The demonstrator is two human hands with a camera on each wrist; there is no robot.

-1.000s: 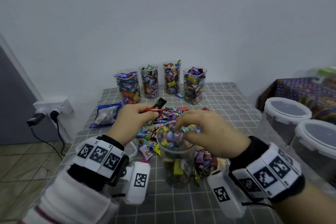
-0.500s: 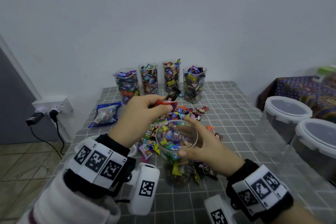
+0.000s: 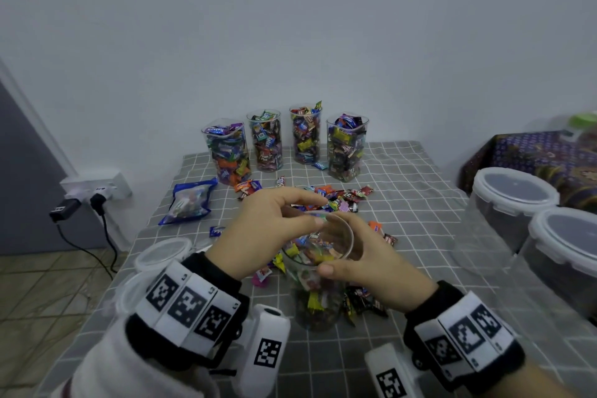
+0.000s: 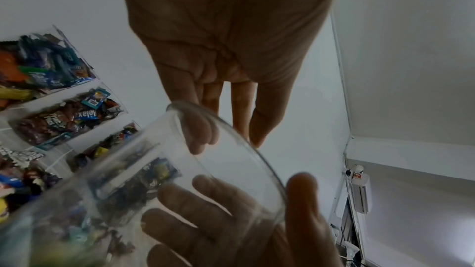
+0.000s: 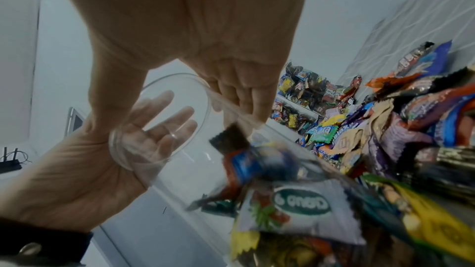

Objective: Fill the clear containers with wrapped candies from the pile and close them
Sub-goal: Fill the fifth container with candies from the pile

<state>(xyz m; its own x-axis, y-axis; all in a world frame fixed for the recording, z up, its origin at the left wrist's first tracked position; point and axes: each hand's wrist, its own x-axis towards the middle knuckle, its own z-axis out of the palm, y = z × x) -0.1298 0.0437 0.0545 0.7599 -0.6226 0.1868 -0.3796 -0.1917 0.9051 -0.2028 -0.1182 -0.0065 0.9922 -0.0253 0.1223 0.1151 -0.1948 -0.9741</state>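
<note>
A clear container [image 3: 318, 300], partly filled with wrapped candies, stands at the table's middle. My right hand [image 3: 355, 249] grips it just under the rim, thumb on the near side and fingers round the far side. My left hand [image 3: 318, 212] hovers over the opening with relaxed, empty fingers. Through the container's wall [image 5: 159, 121] the right wrist view shows that hand's open palm, and a blurred dark-wrapped candy [image 5: 228, 139] on top of the fill. Rim [image 4: 231, 149] and left fingers [image 4: 241, 113] show in the left wrist view. The candy pile [image 3: 336, 200] lies just beyond.
Several filled containers [image 3: 226, 152] line the back of the checked tablecloth [image 3: 403, 171]. Clear lids [image 3: 161, 254] and a blue bag [image 3: 190, 202] lie at the left. Two big lidded tubs [image 3: 513, 200] stand at the right. A power strip [image 3: 97, 189] hangs off the left.
My left hand carried a red and dark candy from the pile to the container's opening and let it go. My right hand left the top and took hold of the container's side.
</note>
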